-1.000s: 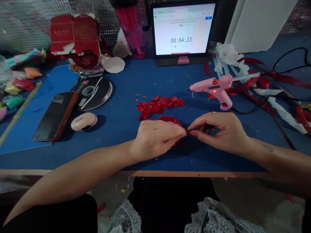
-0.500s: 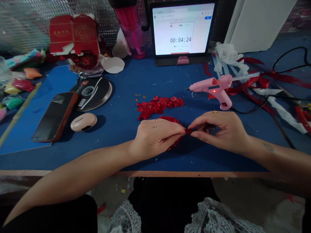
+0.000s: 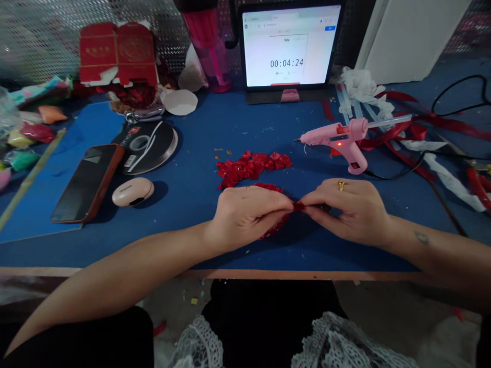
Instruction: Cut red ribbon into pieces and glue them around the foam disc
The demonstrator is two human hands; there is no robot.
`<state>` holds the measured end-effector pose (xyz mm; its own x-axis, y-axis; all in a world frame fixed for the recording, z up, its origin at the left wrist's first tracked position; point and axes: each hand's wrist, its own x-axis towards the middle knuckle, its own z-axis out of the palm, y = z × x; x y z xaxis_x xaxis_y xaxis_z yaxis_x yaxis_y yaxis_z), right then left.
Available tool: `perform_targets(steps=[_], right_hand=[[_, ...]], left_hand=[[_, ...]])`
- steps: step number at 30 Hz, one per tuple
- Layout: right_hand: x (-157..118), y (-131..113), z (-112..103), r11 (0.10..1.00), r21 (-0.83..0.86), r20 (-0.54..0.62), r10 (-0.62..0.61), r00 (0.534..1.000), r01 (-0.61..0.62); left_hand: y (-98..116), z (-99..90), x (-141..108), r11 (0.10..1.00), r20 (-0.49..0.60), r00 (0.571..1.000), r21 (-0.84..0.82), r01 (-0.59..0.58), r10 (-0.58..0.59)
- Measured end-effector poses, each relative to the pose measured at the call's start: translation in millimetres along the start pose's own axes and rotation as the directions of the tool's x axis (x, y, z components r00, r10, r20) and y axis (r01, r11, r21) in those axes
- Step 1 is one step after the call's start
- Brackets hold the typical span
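A small piece of red ribbon (image 3: 298,206) is stretched between the fingertips of both hands, just above the blue table. My left hand (image 3: 249,212) pinches its left end between thumb and forefinger. The other end is pinched by my right hand (image 3: 347,209), which wears a gold ring. Under and behind my left hand lies a round red ribbon piece (image 3: 270,187), mostly hidden. Just beyond it is a loose pile of folded red ribbon bits (image 3: 249,167). A pink glue gun (image 3: 345,140) with its red light on rests behind my right hand.
To the left lie a phone (image 3: 87,184), an earbud case (image 3: 133,192) and a black ribbon spool (image 3: 149,148). At the back stand a tablet (image 3: 289,48) and a pink bottle (image 3: 209,46). Red ribbon strips (image 3: 418,134) and the glue gun's cable (image 3: 406,169) spread over the right side.
My right hand has closed in on the red ribbon, its thumb and forefinger now pinching the right end. My left hand has stayed almost still.
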<state>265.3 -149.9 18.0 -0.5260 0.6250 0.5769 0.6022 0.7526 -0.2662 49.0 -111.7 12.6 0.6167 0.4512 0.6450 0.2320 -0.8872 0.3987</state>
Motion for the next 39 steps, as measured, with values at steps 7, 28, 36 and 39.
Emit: perform_targets(steps=[7, 28, 36, 39], right_hand=[[-2.1, -0.9, 2.9, 0.997, -0.055, 0.001, -0.044, 0.999, 0.044], [-3.9, -2.7, 2.7, 0.986, -0.141, 0.103, -0.07, 0.992, 0.084], [-3.3, -3.9, 4.4, 0.982, -0.157, 0.116, -0.084, 0.99, 0.101], [-2.8, -4.2, 5.0, 0.983, -0.154, 0.134, -0.075, 0.988, 0.095]], left_hand=[[2.5, -0.3, 1.5, 0.999, 0.034, 0.999, 0.027, -0.024, 0.023], [4.3, 6.6, -3.4, 0.99, -0.034, 0.999, 0.135, -0.028, 0.033], [3.8, 8.7, -3.3, 0.989, -0.029, 0.997, 0.134, -0.069, 0.074], [3.9, 9.2, -3.6, 0.986, -0.031, 0.996, 0.15, -0.077, 0.083]])
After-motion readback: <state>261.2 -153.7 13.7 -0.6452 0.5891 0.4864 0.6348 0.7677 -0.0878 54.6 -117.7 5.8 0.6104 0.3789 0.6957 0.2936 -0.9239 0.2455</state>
